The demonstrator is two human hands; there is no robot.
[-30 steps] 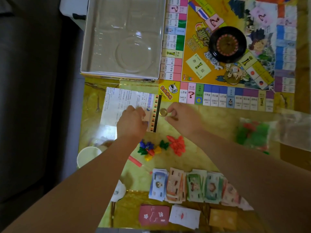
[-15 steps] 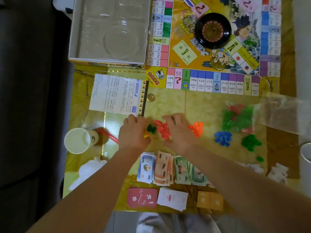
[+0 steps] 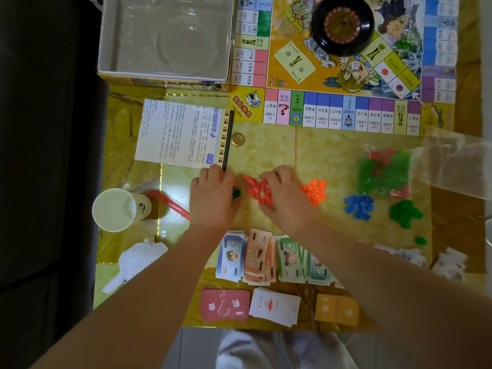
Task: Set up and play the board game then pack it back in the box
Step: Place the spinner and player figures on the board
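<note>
The left hand (image 3: 213,198) is held palm down, fingers bent over a green piece (image 3: 236,193) that is mostly hidden, so a grip cannot be told. The right hand (image 3: 282,195) is laid with bent fingers on the red pieces (image 3: 257,191), and whether any are pinched cannot be made out. Farther off, the board (image 3: 332,110), the wheel (image 3: 342,22) on it and the open box (image 3: 165,73) beside it are cut off at the top edge.

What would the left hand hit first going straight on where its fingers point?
Probably the instruction sheet: the left hand has its fingertips right at the sheet's near corner; touching or not, cannot tell.
</note>
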